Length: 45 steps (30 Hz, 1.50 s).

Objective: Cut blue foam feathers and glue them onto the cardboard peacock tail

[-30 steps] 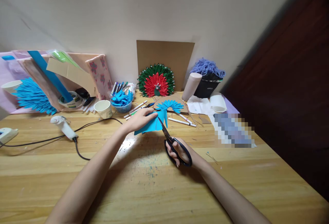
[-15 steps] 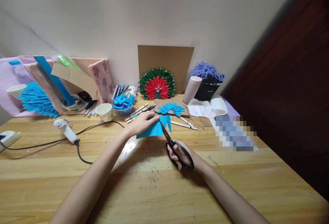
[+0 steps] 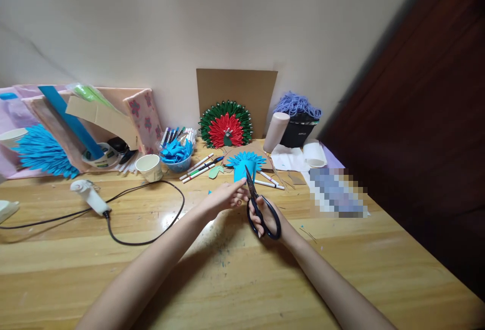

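My right hand [image 3: 267,216] has its fingers through the black handles of the scissors [image 3: 258,207], gripping them, blades pointing up and away from me. My left hand [image 3: 226,196] pinches the blue paper piece [image 3: 241,172] just above the tabletop [image 3: 227,269], fingers closed on its lower edge, right beside the blades. The blades meet the paper's right edge. Behind it lies a blue paper fan [image 3: 245,158] on cardboard, with markers [image 3: 199,166] scattered to the left. A glue gun [image 3: 88,194] rests far left, its cord looping toward me.
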Tool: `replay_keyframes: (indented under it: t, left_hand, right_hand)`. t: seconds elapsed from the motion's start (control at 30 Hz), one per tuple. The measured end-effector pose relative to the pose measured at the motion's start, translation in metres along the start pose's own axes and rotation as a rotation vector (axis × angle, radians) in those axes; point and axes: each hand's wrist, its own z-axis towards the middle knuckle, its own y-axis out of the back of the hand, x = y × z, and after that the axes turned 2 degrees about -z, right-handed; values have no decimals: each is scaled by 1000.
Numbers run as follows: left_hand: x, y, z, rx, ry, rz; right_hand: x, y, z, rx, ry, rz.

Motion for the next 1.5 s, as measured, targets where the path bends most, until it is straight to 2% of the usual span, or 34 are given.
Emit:
replay_keyframes:
  t: [0.13,0.27,0.33,0.47,0.6,1.1,1.5]
  left_hand:
    - [6,3,8,-34,-122,-280]
    - [4,8,9,-180,-255,-376]
    - [2,9,8,-249,-321,-343]
    - [-2,12,7,-374,-435,-140]
    - [-4,14,6,-433,-520,13]
    - [-12,16,1,-411,-509,153]
    - [-16,24,2,-374,-437,183]
  right_hand:
    - [-1,-1,-2,-8,12,-41]
    - [-7,-2,-2,-2,39,-71]
    - [-8,-3,-2,7,39,-81]
    - [-8,-5,-4,65,27,-67]
    - [-7,-5,-5,142,1,11]
    - [-5,2,-3,175,-46,8]
    - [-6,3,-2,139,8,-74]
